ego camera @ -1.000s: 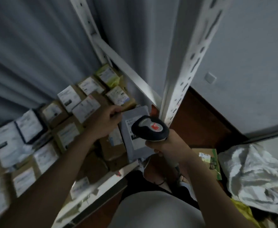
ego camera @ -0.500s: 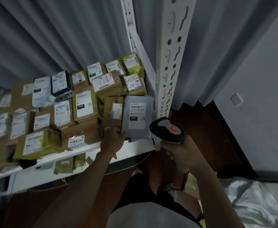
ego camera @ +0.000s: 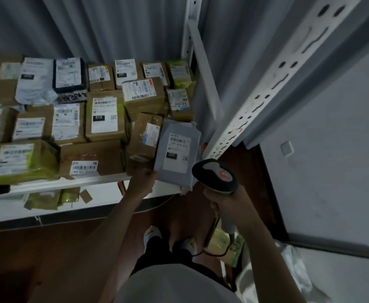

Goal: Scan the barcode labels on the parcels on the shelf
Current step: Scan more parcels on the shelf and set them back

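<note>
A white shelf [ego camera: 74, 184] carries several labelled parcels, mostly brown cardboard boxes such as the one marked 010 [ego camera: 105, 115]. At the shelf's front right corner my left hand [ego camera: 142, 182] grips the lower left edge of a grey plastic mailer [ego camera: 178, 149] whose white barcode label, marked 231, faces up. My right hand [ego camera: 225, 203] holds a black and grey barcode scanner [ego camera: 215, 174] by its handle. The scanner's head sits just right of and below the mailer's lower right corner.
A white perforated shelf upright [ego camera: 260, 92] rises right of the mailer, with a grey curtain [ego camera: 113, 25] behind. A lower shelf [ego camera: 11, 209] holds small packets. My feet [ego camera: 170, 239] stand on the brown floor; white bags [ego camera: 288, 278] lie at lower right.
The view has swung down and left over the shelf. My left hand slid from the mailer's top to its lower left edge, and the scanner stays beside the mailer's right side.
</note>
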